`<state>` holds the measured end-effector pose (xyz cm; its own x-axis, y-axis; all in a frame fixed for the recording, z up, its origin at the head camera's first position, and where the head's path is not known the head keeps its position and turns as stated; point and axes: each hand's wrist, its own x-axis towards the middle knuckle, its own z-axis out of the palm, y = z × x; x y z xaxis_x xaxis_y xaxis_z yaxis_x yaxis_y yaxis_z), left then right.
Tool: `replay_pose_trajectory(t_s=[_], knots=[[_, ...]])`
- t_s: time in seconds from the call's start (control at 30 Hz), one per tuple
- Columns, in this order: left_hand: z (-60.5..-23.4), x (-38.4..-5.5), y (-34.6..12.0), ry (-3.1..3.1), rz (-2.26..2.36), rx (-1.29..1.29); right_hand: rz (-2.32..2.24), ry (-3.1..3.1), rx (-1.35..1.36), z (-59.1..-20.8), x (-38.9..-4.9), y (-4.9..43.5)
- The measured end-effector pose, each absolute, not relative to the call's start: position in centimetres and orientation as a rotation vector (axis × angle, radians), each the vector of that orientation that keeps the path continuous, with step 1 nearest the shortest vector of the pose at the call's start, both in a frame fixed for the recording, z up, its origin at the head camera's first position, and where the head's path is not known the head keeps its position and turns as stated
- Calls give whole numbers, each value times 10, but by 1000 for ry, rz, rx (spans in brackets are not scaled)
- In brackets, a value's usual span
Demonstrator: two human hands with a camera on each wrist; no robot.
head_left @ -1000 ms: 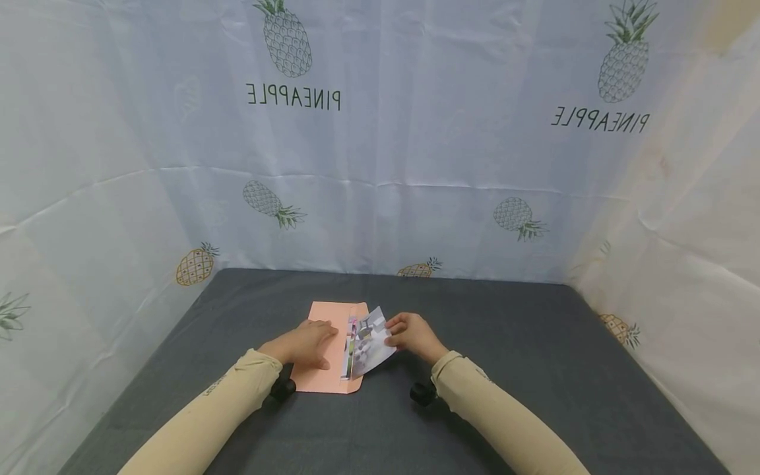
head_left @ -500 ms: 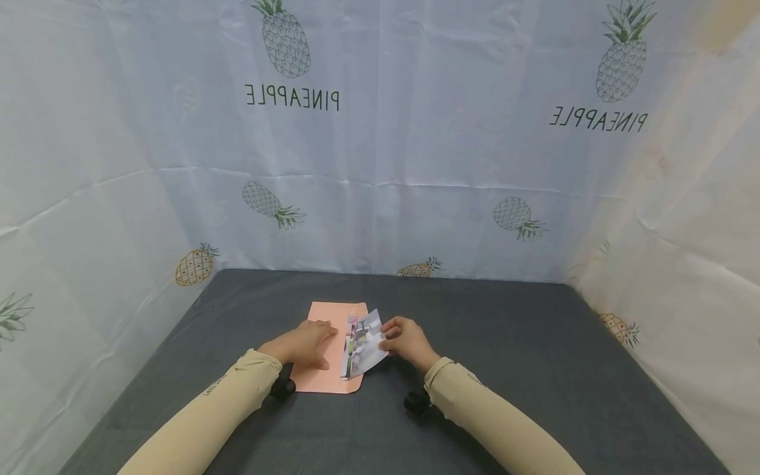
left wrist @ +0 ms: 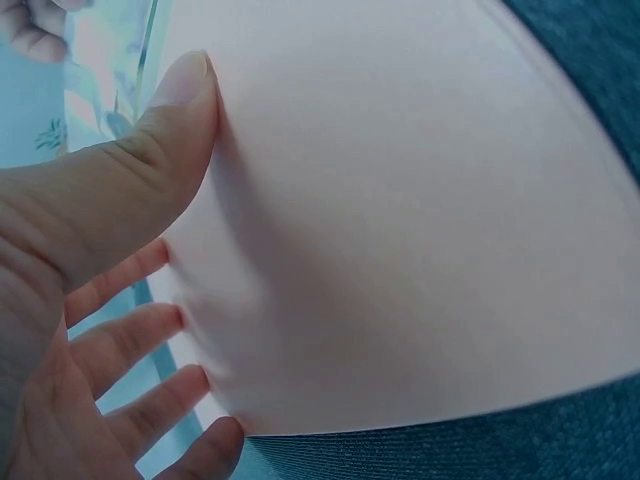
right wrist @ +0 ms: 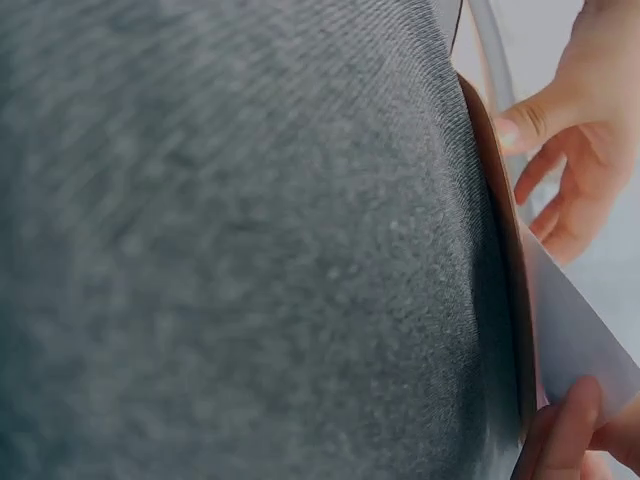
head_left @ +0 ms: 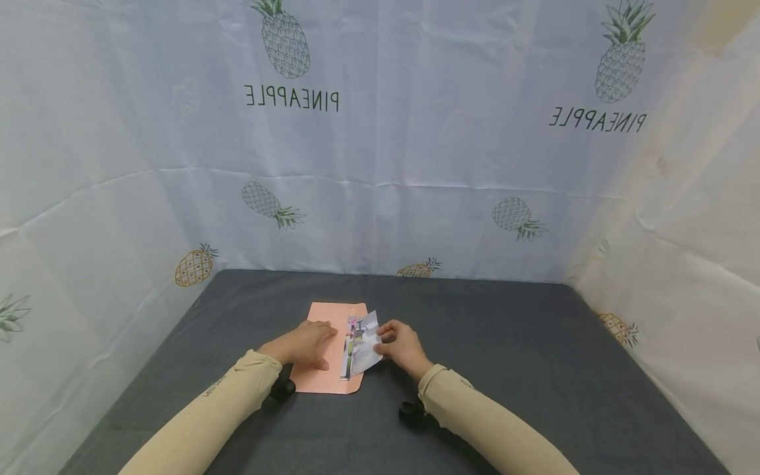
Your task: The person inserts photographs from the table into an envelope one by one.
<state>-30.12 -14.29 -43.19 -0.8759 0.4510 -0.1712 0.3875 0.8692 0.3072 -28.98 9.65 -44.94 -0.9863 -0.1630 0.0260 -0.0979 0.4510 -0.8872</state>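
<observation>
A pink envelope (head_left: 323, 378) lies on the dark cloth with its open side to the right. My left hand (head_left: 304, 344) rests on its left part, fingers and thumb spread over the paper; in the left wrist view the fingertips press on the pink surface (left wrist: 400, 230). A thin printed picture sheet (head_left: 365, 353) sticks out slantwise from the envelope's opening, its outer edge raised. My right hand (head_left: 404, 348) pinches that edge between thumb and fingers. More colourful prints (head_left: 348, 353) show beside it in the opening. In the right wrist view the sheet's pale back (right wrist: 590, 330) rises above the envelope flap.
A dark grey cloth (head_left: 505, 369) covers the table. White curtains (head_left: 380, 132) with pineapple prints hang behind it and at both sides. A black wrist device (head_left: 410, 412) sits under the right sleeve, another (head_left: 283, 390) under the left.
My right hand has moved left and slightly down, carrying the picture sheet further into the envelope, so less of it sticks out. My left hand has stayed in place on the envelope.
</observation>
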Motion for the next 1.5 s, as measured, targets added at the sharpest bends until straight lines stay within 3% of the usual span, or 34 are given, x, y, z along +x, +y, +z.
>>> replay_pose_trajectory(t_s=[1.5], knots=[[-432,-302,-144,2812,405,657,-1598,2543,-156,-441,-289,72]])
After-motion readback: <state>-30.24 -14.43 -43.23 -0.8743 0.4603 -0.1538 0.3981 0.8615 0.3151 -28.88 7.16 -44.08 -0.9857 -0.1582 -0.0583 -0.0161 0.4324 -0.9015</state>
